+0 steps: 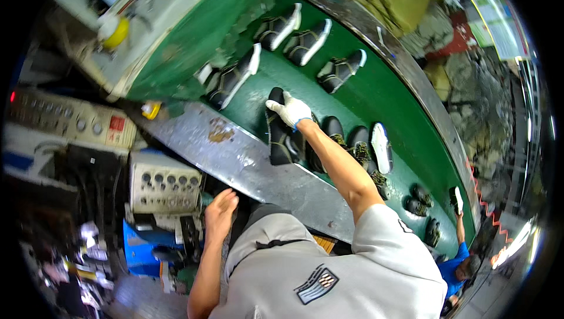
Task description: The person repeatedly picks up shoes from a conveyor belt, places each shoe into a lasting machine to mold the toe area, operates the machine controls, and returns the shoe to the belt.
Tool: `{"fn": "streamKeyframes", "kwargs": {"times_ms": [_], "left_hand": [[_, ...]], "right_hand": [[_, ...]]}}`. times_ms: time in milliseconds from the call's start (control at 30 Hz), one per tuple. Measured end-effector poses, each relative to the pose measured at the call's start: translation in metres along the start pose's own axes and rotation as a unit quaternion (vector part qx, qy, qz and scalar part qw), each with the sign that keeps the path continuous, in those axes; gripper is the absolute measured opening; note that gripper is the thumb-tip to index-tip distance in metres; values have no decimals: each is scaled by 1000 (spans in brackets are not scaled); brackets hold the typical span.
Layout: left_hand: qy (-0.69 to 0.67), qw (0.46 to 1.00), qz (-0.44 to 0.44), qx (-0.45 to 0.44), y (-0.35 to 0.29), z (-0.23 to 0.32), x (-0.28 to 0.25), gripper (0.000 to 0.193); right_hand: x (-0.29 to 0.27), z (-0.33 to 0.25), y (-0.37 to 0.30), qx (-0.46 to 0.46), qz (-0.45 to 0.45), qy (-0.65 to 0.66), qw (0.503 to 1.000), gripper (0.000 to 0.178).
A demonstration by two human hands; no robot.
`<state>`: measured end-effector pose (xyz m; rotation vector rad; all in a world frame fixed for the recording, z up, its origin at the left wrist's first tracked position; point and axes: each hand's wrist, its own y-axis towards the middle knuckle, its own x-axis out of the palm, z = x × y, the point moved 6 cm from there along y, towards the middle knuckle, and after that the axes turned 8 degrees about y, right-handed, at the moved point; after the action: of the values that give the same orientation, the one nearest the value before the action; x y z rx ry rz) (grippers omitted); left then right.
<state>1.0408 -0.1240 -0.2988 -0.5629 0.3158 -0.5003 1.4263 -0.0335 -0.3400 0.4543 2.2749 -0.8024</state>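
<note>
Right hand [291, 111]: gloved, grasping black shoe [279, 142] near one end, presumably for control | Left hand [221, 212]: apparently empty, loosely curled

Gloved right hand [292, 111] on a dark shoe [278, 137] upon the green surface [376, 104]; bare left hand [221, 208] outside that surface.

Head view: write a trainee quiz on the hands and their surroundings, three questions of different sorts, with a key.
1. What is the right hand on?
(A) a yellow bottle
(B) a dark shoe
(C) a sheet of paper

2. True or false: the left hand wears a white glove.

3. Fill in the colour: the co-worker at the lower right of the picture wears a ____ top.

Key: 1. B; 2. False, it is bare; 3. blue.
</note>
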Motion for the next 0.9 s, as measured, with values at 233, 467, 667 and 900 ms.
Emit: {"fn": "streamKeyframes", "kwargs": {"times_ms": [233,467,667,900], "left_hand": [[21,989,134,-56,13,-60,-67,35],[57,977,101,-178,-1,-107,-49,26],[12,989,71,-131,17,-79,-23,27],[-23,994,105,-3,31,21,-71,33]], "right_hand": [[-87,188,112,180,322,146,918,90],[-98,315,212,155,361,406,825,64],[-90,287,194,78,222,713,661,31],[11,76,-40,-54,-158,832,529,73]]}}
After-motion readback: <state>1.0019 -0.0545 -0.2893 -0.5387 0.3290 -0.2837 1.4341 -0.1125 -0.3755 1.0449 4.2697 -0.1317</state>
